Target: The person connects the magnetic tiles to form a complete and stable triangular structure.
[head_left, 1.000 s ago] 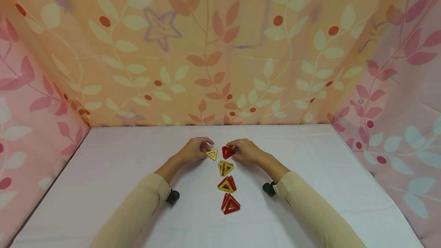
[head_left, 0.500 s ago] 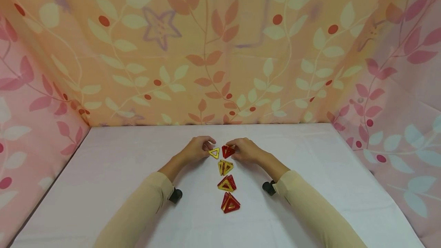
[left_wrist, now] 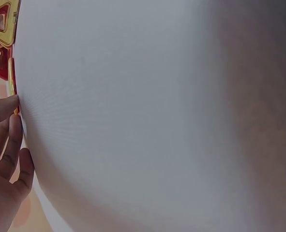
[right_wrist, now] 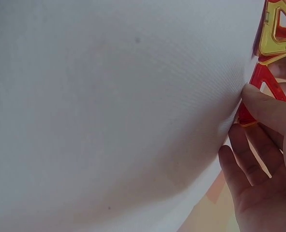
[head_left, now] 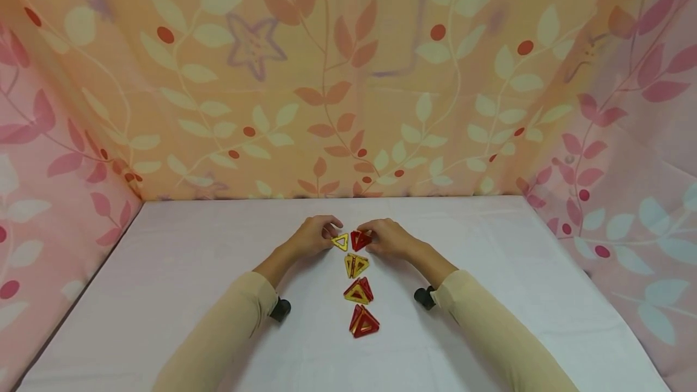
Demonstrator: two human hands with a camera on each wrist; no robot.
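Thumb and fingers of my left hand pinch a yellow triangular magnetic tile, which stands just left of a red tile piece. That red piece, made of triangular magnetic tiles, is gripped at its right side by my right hand. A small gap shows between the two in the head view. In the right wrist view, the thumb lies against the red tile. In the left wrist view, the yellow tile appears edge-on above the thumb.
Three small tile pyramids stand in a row towards me: a yellow one, a yellow-and-red one and a mostly red one. They stand on a white-covered table. A patterned curtain rises behind it.
My left hand has moved slightly to the right with the yellow tile, narrowing its gap to the red piece. My right hand and the pyramids have stayed put.
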